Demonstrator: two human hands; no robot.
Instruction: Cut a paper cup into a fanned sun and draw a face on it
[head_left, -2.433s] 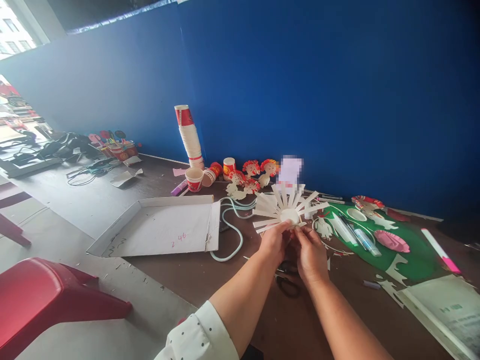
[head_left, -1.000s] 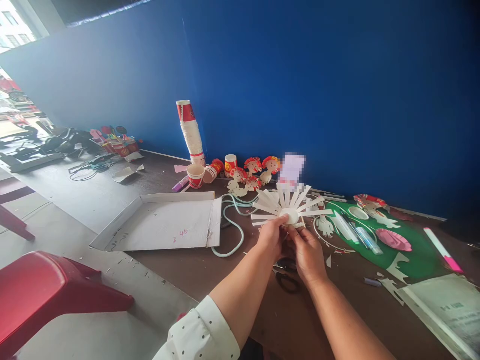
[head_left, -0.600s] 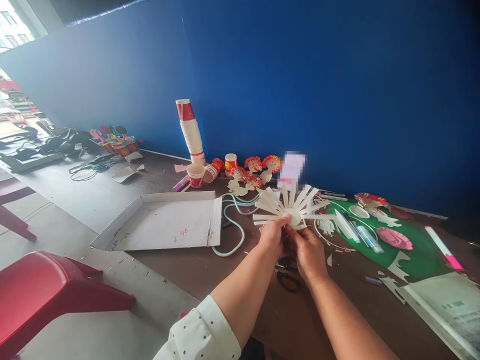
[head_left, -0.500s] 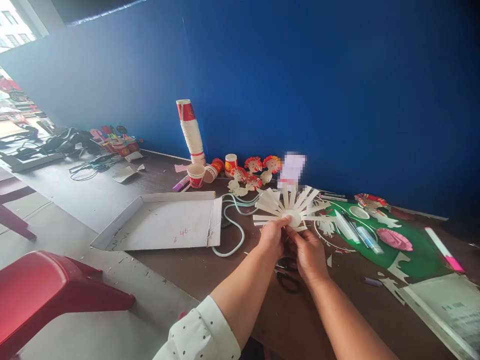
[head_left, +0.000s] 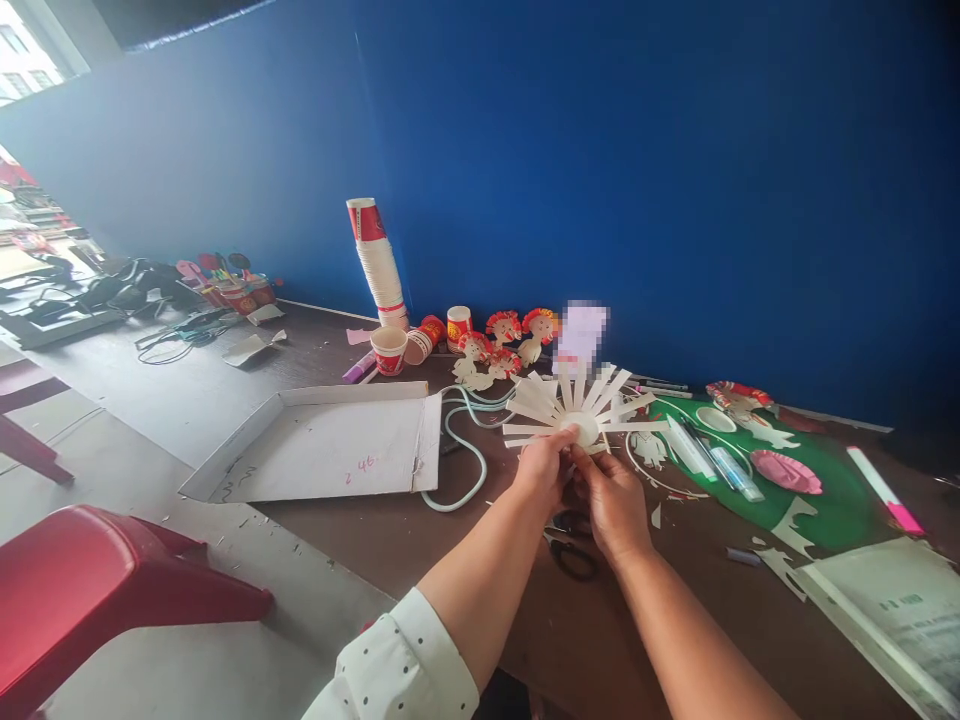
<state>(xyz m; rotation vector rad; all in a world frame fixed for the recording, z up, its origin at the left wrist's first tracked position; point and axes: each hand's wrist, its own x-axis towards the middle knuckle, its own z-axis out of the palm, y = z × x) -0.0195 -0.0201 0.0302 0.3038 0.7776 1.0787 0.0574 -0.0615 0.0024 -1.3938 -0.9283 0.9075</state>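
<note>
Black-handled scissors (head_left: pixel 556 558) lie on the brown desk (head_left: pixel 581 650), just nearer than the left hand (head_left: pixel 544 470) and right hand (head_left: pixel 618 505), both closed to a pinch on a white paper disc with radiating strips (head_left: pixel 580 428). Beyond them, leftward, sit red-fringed cream paper figures (head_left: pixel 537 333).

I locate the tray (head_left: pixel 322 440) left of the left hand (head_left: pixel 546 468), the marker (head_left: pixel 885 490) right of the right hand (head_left: pixel 619 500).
</note>
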